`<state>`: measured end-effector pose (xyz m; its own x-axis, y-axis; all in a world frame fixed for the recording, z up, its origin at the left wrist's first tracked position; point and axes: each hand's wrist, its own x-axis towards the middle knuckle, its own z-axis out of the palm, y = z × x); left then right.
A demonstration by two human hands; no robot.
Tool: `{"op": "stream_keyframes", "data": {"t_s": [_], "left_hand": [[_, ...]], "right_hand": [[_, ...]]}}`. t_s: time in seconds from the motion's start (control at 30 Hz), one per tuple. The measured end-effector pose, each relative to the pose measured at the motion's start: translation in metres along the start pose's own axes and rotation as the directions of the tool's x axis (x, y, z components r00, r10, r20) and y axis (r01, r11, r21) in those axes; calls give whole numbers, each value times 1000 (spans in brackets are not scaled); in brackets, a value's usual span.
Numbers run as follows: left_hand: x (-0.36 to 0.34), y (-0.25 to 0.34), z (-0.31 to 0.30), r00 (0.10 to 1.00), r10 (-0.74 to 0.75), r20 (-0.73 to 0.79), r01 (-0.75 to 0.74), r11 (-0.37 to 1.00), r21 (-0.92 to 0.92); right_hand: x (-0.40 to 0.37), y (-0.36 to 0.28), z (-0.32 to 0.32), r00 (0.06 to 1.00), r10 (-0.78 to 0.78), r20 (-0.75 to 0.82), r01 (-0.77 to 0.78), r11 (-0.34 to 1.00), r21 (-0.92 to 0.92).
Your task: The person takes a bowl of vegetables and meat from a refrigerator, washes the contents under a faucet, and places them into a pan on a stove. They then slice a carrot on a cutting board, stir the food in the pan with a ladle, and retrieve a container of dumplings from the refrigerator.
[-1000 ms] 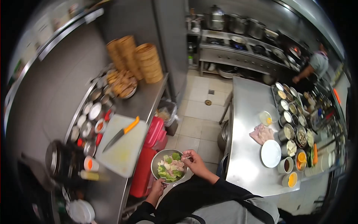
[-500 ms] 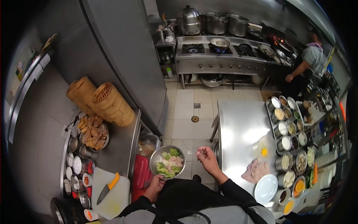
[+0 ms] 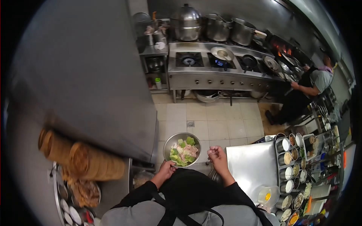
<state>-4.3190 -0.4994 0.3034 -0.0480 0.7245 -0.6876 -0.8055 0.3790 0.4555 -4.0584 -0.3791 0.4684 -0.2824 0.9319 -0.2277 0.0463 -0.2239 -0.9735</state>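
My left hand (image 3: 166, 171) grips the near-left rim of a round metal bowl (image 3: 167, 146) in front of my body. Inside it are green leaf pieces (image 3: 182, 160) mixed with pale pink and whitish pieces (image 3: 187, 150). Just right of the bowl, my right hand (image 3: 218, 158) is raised with its fingers curled together. Whether anything is pinched in those fingers does not show.
Ahead stands a stove (image 3: 203, 69) with a lit burner under a pan (image 3: 222, 54). A person (image 3: 315, 84) works at the flaming wok station. Right is a steel table (image 3: 249, 162) with a yolk container (image 3: 266, 196) and ingredient tins (image 3: 286, 173). Left, bamboo steamers (image 3: 100, 164) sit beside a fridge.
I have moved forward toward the stove, with the bowl still in my left hand. My right hand stays curled beside it. At the wok station, the person has turned and the flames are larger.
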Motion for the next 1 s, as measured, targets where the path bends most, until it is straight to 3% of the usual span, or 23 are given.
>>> {"op": "stream_keyframes", "data": {"t_s": [0.07,0.2,0.27,0.43,0.53,0.63,0.7,0.8,0.87,1.0], "left_hand": [[44,49,34,998,-46,42,43,997,67],[97,130,102,999,25,-33,-19,987,159],[134,170,127,995,-74,-67,82,989,124],[236,234,157,987,-61,-148,58,998,-25],[273,284,170,975,0,-220,-25,994,-108],[303,340,184,966,148,-213,-170,981,-89],[330,375,190,945,238,-224,-261,962,-81],[371,437,202,950,240,-200,-272,950,-150],[419,496,234,891,315,-327,-397,891,-221],[471,587,266,888,372,-270,-442,850,-286]], "right_hand": [[47,-33,3,987,-153,-48,155,987,34],[120,-60,1,963,-70,-260,92,993,73],[158,-55,2,960,-60,-275,83,994,73],[285,-45,-2,976,14,-219,15,991,132],[372,-70,4,991,58,-121,-42,991,126],[466,-101,17,994,-105,30,104,994,33],[521,-131,34,991,-104,86,103,995,11],[589,-181,59,972,-156,173,155,988,24],[649,-194,87,965,-215,150,215,976,19],[700,-185,119,984,-177,8,176,979,102]]}}
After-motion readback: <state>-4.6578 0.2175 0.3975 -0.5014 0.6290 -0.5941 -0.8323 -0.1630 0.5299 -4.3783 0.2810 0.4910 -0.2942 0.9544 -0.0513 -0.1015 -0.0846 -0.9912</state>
